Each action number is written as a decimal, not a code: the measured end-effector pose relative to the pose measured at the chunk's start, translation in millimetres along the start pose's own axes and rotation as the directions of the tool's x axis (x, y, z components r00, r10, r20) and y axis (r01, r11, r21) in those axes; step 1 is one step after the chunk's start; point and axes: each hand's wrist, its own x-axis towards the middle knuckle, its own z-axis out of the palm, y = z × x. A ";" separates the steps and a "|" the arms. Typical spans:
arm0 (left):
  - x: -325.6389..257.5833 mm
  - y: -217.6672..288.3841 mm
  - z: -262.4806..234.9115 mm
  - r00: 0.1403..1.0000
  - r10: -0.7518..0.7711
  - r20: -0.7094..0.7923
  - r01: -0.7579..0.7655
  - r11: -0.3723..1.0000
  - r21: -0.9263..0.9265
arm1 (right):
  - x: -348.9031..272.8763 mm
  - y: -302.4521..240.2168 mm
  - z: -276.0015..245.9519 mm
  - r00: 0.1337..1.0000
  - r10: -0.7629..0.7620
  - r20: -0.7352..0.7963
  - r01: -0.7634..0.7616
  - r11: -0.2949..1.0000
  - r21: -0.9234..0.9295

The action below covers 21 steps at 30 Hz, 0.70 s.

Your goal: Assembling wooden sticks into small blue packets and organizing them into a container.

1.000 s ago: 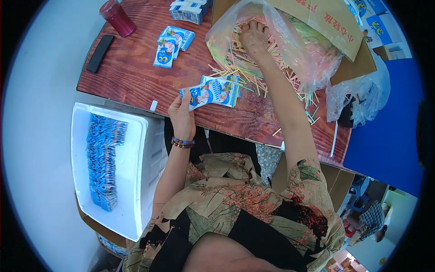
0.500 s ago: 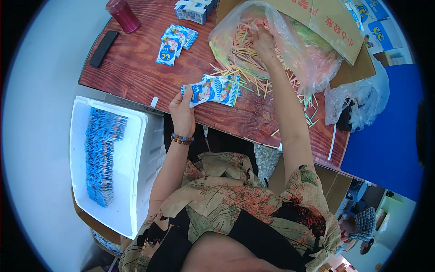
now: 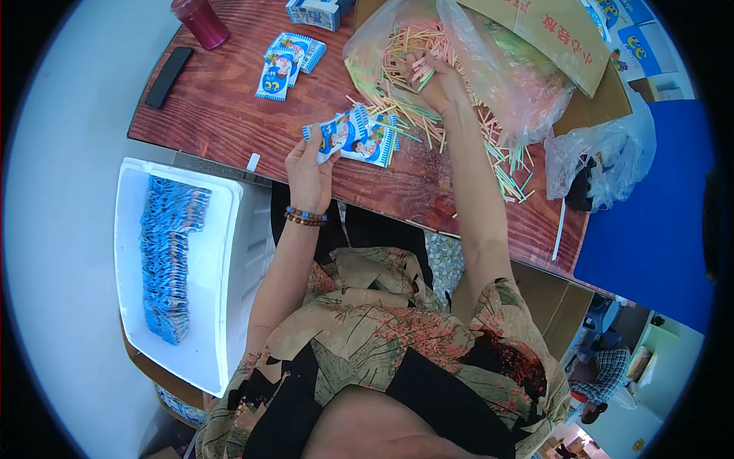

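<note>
My left hand (image 3: 310,174), wearing bead bracelets, pinches a small blue-and-white packet (image 3: 342,131) by its left end. That packet lies partly over other packets (image 3: 378,149) near the table's front edge, with a few sticks across them. My right hand (image 3: 445,90) is at the mouth of a clear plastic bag (image 3: 501,96), its fingers closed round a bunch of thin pink and pale sticks (image 3: 420,72). More sticks (image 3: 417,37) fill the bag's opening and spill onto the red-brown table (image 3: 229,99).
Left on the table are more packets (image 3: 277,73), a black oblong object (image 3: 169,77), a red jar (image 3: 202,24) and a stacked bundle (image 3: 317,13). A white foam box (image 3: 210,306) holds rows of packets. A cardboard box (image 3: 550,38) stands behind the bag. Another person (image 3: 609,375) is at lower right.
My right hand has drawn back slightly toward me and now shows a bunch of sticks in its fingers. The packet in my left hand has tilted up at its far end.
</note>
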 end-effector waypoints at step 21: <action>5.0 -13.2 34.5 0.998 0.056 0.000 -0.056 0.997 -0.048 | -100.2 65.4 109.3 0.709 -0.666 0.233 0.701 0.700 -0.133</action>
